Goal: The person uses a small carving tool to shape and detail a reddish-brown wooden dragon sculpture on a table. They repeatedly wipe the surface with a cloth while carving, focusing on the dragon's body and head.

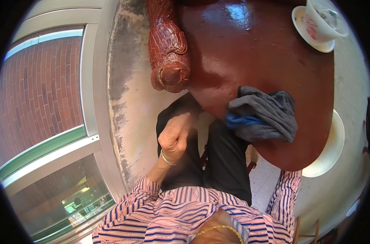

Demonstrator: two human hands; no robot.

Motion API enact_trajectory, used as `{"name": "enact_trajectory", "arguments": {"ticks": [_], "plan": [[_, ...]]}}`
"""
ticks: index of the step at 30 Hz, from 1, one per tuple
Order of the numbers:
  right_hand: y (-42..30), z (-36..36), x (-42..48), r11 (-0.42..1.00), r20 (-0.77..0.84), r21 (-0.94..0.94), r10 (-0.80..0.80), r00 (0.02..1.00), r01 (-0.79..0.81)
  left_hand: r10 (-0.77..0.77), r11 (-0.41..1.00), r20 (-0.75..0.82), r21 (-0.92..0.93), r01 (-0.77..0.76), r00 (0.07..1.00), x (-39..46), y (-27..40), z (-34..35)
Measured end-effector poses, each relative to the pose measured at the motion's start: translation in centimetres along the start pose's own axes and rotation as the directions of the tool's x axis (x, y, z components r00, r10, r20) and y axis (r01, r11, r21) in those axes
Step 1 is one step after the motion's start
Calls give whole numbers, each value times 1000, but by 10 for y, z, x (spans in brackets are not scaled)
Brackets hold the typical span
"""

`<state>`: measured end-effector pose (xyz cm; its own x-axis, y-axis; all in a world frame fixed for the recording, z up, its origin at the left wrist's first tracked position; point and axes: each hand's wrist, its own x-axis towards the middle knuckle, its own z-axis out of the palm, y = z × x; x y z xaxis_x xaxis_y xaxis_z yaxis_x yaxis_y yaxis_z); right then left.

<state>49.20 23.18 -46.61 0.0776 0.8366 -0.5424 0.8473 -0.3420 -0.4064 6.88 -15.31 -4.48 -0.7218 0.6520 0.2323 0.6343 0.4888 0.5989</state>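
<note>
My left hand (174, 137), with a bracelet at the wrist, is above my lap with its fingers curled. Its fingertips are blurred, and whether they hold anything small cannot be seen. Just beyond it is a large glossy red-brown piece (264, 67), with a smooth broad surface and rounded near end. A carved, ridged part (171, 58) of the same colour runs along its left side. On the near part of the smooth surface lies a crumpled grey cloth (264, 113) with a blue patch (246, 121). My right sleeve (287, 189) reaches under the rounded end, which hides my right hand.
A white bowl (322, 26) with red marks and clear plastic inside rests on a white dish (299, 18) at far right. Another round white object (330, 149) shows partly behind the red-brown edge. A metal-framed window (90, 79) stands close on my left, above a worn floor strip (133, 122).
</note>
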Motion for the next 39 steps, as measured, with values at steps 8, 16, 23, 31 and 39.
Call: {"name": "enact_trajectory", "arguments": {"ticks": [8,16,23,31,39], "plan": [[17,-9,-36,991,-76,126,49,996,-39,-69,998,-204,-6,69,976,2,-28,-5],[-13,-64,-95,824,-226,559,46,973,91,75,997,-317,-5,-81,945,80,-50,-21],[-205,-161,-252,596,-273,495,-584,765,632,-143,974,-158,-196,111,977,163,-94,-29],[-448,-148,-287,-30,272,338,-954,-128,941,-57,997,-48,-51,55,997,186,-91,-6],[-493,-20,-304,-250,408,456,-794,-451,854,-147,984,-99,-112,136,984,184,-63,-7]]}}
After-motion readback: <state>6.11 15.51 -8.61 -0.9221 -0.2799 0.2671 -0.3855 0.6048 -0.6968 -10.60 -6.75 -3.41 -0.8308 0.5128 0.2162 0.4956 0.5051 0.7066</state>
